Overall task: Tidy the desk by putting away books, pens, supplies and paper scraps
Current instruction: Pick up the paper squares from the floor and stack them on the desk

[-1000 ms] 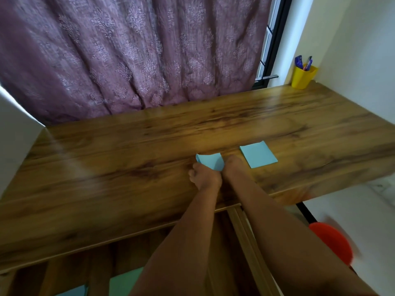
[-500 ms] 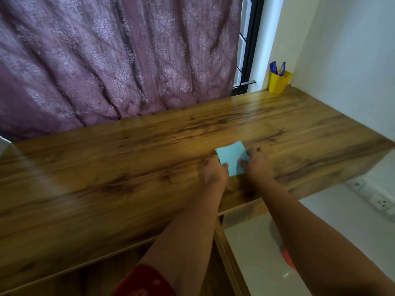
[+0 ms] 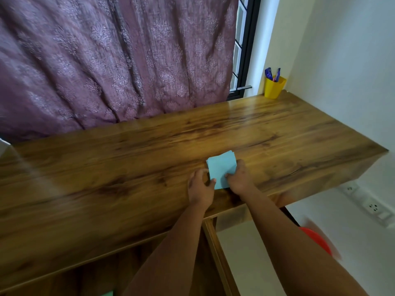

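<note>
A small stack of light blue paper squares [image 3: 221, 167] lies on the wooden desk [image 3: 128, 163] near its front edge. My left hand [image 3: 201, 189] grips the stack's left side, thumb on its lower left corner. My right hand [image 3: 239, 178] grips the right side, fingers curled over the edge. A yellow pen cup [image 3: 274, 87] with blue pens stands at the desk's far right corner.
A purple patterned curtain [image 3: 106, 60] hangs behind the desk, with a dark window frame [image 3: 245, 60] to its right. White walls close the right side. A red object [image 3: 316, 242] and a wall socket strip [image 3: 372, 207] show below the desk's right end.
Two separate blue papers lay side by side a second ago. They now form one stack held between both hands. The camera view has swung to the right.
</note>
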